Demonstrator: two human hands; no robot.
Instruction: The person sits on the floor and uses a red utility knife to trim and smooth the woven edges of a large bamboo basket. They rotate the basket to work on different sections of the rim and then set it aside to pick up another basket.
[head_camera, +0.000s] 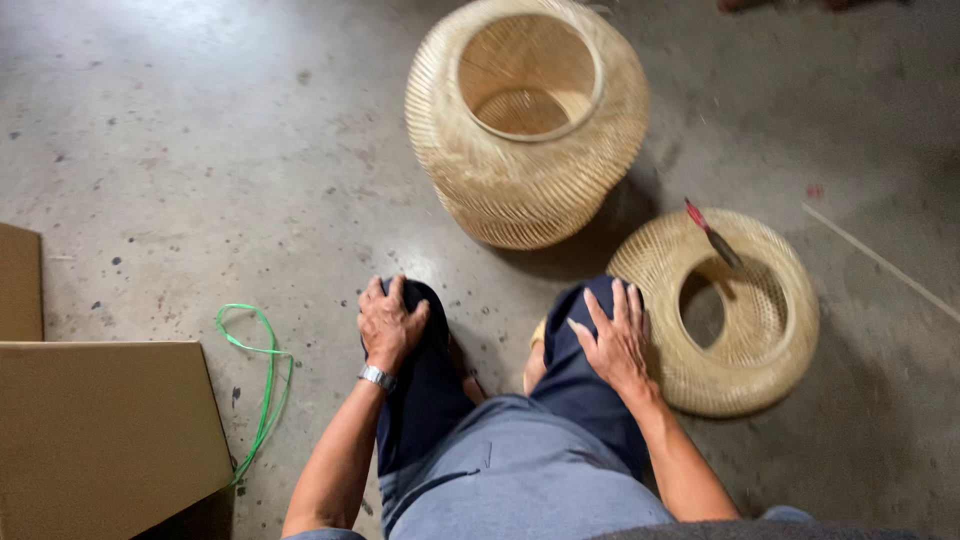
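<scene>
My left hand (390, 322) rests cupped over my left knee, a metal watch on its wrist. Spread flat on my right knee is my right hand (618, 343), its fingers apart and nothing in it. Both knees wear dark trousers. Just right of my right hand a flat round woven bamboo frame (770, 350) with a centre hole lies on the floor, touching my knee. A red-handled knife (712, 236) lies across its top rim. Farther ahead a tall rounded woven bamboo basket (500, 190) lies tilted, its open mouth facing up.
Brown cardboard sheets (100, 430) lie at the lower left. A loop of green plastic strap (262, 385) lies on the concrete floor (200, 150) beside them. A thin bamboo stick (880, 262) lies at the right. Something blurred shows at the top right edge.
</scene>
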